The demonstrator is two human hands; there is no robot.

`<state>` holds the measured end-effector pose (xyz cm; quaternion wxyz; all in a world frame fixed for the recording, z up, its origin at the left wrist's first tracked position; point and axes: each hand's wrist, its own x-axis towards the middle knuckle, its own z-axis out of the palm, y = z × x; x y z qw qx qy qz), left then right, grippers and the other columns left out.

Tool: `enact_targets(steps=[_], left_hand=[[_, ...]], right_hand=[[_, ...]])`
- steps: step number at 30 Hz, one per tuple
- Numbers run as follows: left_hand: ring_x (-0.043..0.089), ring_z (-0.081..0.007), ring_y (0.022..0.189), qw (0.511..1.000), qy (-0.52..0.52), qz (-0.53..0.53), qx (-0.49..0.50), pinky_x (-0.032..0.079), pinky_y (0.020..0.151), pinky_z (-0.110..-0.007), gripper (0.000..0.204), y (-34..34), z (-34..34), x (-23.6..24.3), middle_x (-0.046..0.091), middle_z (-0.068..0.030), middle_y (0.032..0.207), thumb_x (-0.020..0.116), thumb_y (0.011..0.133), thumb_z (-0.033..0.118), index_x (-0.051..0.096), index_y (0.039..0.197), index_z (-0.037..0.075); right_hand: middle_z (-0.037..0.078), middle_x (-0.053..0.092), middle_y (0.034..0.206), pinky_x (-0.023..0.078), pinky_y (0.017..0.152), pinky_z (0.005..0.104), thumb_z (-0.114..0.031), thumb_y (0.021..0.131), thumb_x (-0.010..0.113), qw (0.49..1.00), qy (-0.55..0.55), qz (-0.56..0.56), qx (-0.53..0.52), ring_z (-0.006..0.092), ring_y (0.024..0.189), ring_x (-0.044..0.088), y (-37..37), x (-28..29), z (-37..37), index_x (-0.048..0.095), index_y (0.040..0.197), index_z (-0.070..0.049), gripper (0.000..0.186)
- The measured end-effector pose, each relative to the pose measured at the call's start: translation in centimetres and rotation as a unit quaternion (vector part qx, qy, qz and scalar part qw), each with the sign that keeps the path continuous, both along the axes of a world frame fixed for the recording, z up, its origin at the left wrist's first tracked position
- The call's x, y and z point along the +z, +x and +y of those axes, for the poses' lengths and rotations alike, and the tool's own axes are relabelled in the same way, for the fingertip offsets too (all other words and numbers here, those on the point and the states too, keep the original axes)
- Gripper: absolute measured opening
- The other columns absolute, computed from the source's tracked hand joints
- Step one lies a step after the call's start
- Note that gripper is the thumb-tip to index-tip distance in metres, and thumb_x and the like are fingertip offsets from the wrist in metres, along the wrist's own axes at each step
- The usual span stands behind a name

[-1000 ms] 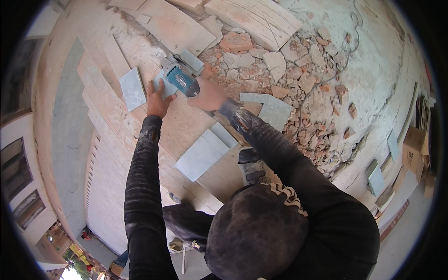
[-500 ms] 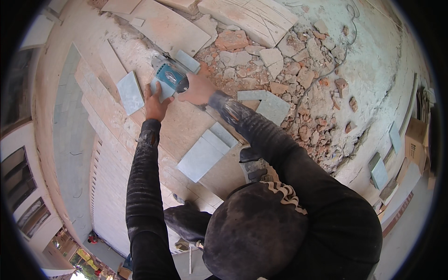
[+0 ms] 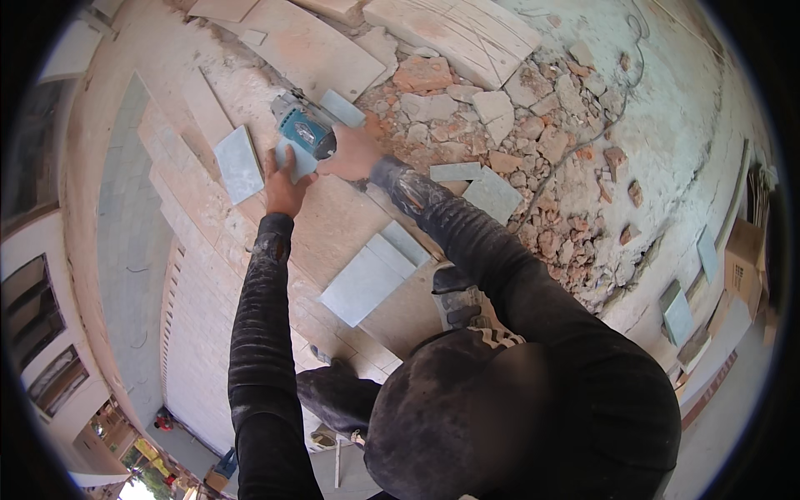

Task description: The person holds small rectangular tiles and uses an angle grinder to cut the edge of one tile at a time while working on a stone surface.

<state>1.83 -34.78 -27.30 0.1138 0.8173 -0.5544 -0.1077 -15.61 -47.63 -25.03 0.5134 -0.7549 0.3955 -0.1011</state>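
My right hand (image 3: pixel 350 153) is closed round the rear of a teal power cutter (image 3: pixel 302 131), whose grey metal front points away from me. Beneath the tool lies a pale blue-grey tile (image 3: pixel 302 160), and my left hand (image 3: pixel 286 190) rests on its near left part with fingers spread. Another pale tile piece (image 3: pixel 342 108) shows on the cutter's far right side; whether both are one tile is hidden by the tool. The blade cannot be seen. Just left of my left hand is a separate tile (image 3: pixel 237 165).
Nearer to me, cut tiles (image 3: pixel 364 281) lie on a brown board by my feet. Two more tile pieces (image 3: pixel 493 196) lie beside broken brick rubble (image 3: pixel 533 137) on the right. A grey cable (image 3: pixel 575 148) crosses the rubble. Large slabs (image 3: pixel 454 33) stand at the far side; cardboard boxes (image 3: pixel 742 258) are far right.
The whole view has shifted slightly right. Both hands and the cutter keep nearly the same place on the tile; any movement of the tool along it is too small to tell.
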Motion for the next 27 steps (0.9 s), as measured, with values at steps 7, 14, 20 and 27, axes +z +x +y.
enact_targets(steps=[7,14,20,27], left_hand=[[0.037,-0.0494,0.134,1.0,-0.005,0.011,-0.005,0.035,0.11,-0.046,0.081,0.2,0.1,0.0,0.033,-0.036,0.146,0.084,0.072,0.03,0.05,0.139,0.001],[0.036,-0.0501,0.135,1.0,-0.001,-0.002,-0.006,0.034,0.111,-0.046,0.082,-0.1,-0.1,-0.2,0.033,-0.0371,0.146,0.083,0.073,0.032,0.048,0.141,0.001],[0.034,-0.0491,0.137,1.0,0.012,0.029,0.001,0.032,0.113,-0.048,0.083,-0.3,-0.3,-0.1,0.031,-0.0361,0.147,0.083,0.072,0.032,0.048,0.142,0.002],[0.031,-0.0444,0.139,0.998,0.063,-0.003,-0.006,0.023,0.116,-0.054,0.111,0.2,-1.8,2.4,0.035,-0.0304,0.145,0.087,0.062,0.04,0.029,0.153,0.011]], right_hand=[[0.026,0.068,0.091,0.053,0.081,0.0433,-0.038,0.059,0.077,1.0,0.018,0.006,-0.004,0.0403,0.091,0.067,0.9,0.3,-0.3,0.061,0.101,0.005,0.063],[0.027,0.067,0.094,0.053,0.082,0.0436,-0.039,0.06,0.077,1.0,0.002,0.01,0.002,0.0407,0.092,0.067,0.7,0.1,-0.6,0.059,0.104,0.006,0.065],[0.027,0.066,0.099,0.052,0.082,0.0439,-0.04,0.061,0.077,1.0,0.023,0.001,0.021,0.0401,0.093,0.066,0.1,0.5,-0.7,0.059,0.106,0.007,0.067],[0.022,0.068,0.093,0.052,0.081,0.0406,-0.035,0.065,0.077,0.997,0.041,-0.05,-0.03,0.0357,0.09,0.067,-4.3,5.2,-0.7,0.061,0.106,0.002,0.057]])
